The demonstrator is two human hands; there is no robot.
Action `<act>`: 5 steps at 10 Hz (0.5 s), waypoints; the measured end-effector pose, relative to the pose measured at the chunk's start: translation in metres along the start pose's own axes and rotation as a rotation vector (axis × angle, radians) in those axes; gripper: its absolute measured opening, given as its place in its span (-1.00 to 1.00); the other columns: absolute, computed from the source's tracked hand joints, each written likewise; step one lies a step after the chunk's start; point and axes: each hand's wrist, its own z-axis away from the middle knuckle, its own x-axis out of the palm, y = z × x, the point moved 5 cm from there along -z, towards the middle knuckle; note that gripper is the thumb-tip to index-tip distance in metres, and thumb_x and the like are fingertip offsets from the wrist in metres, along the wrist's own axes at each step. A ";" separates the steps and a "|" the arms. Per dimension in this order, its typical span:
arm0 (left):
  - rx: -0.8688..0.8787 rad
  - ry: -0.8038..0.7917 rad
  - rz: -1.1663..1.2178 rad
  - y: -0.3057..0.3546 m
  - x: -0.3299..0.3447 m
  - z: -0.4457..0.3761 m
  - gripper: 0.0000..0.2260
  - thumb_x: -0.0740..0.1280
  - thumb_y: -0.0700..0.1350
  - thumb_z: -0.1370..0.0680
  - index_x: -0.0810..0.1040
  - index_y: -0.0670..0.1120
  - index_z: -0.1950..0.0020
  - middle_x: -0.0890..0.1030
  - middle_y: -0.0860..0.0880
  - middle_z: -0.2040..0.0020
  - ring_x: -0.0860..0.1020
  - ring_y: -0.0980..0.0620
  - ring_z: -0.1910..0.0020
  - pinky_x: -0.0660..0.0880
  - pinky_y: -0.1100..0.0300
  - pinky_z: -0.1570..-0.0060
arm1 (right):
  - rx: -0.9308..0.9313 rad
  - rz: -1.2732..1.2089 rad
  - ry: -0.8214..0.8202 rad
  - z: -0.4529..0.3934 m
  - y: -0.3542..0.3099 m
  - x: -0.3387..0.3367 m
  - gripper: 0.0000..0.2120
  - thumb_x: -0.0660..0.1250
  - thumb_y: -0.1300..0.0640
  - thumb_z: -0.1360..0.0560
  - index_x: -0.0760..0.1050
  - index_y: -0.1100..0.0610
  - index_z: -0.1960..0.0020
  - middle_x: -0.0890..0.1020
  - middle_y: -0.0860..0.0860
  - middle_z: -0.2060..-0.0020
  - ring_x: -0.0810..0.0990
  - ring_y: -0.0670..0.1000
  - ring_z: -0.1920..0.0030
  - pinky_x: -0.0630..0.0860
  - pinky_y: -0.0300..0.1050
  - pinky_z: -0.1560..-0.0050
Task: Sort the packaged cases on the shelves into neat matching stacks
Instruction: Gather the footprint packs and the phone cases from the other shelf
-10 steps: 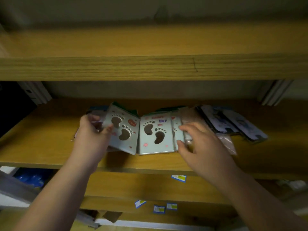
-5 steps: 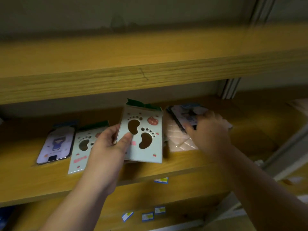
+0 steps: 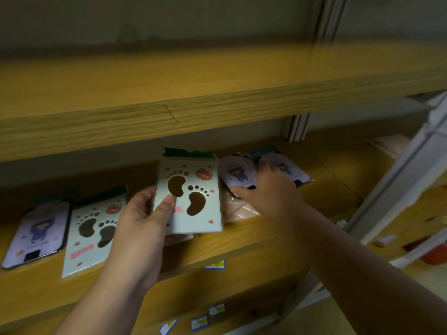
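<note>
My left hand (image 3: 142, 216) holds a pale green footprint case pack (image 3: 191, 197) upright above the middle wooden shelf (image 3: 242, 240), thumb on its front. A matching footprint pack (image 3: 93, 228) lies flat on the shelf to the left, beside a lilac cartoon-girl case (image 3: 38, 233). My right hand (image 3: 271, 189) rests on top of the lilac cartoon-girl cases (image 3: 239, 175) at the right, fingers spread over them; whether it grips one I cannot tell. A pinkish quilted pack (image 3: 238, 209) lies under them.
The upper shelf board (image 3: 169, 102) overhangs close above the cases. A grey metal upright (image 3: 399, 189) stands at the right, with another shelf bay and a pale box (image 3: 389, 146) beyond. Small price labels (image 3: 215, 264) stick to the lower shelf edges.
The view has shifted slightly right and closer. My left hand keeps the footprint pack raised. My right hand has spread flatter over the lilac cases at the right.
</note>
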 end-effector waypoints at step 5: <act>-0.061 0.013 0.128 -0.007 0.019 0.015 -0.72 0.35 -0.18 -0.61 0.52 0.01 -0.31 0.75 -0.05 -0.07 0.74 -0.04 0.01 0.67 0.04 0.18 | 0.224 -0.761 -0.241 0.013 0.029 -0.028 -0.67 0.29 0.17 -0.60 0.43 0.21 -0.35 0.53 0.03 -0.05 0.57 0.00 0.12 0.49 -0.26 0.31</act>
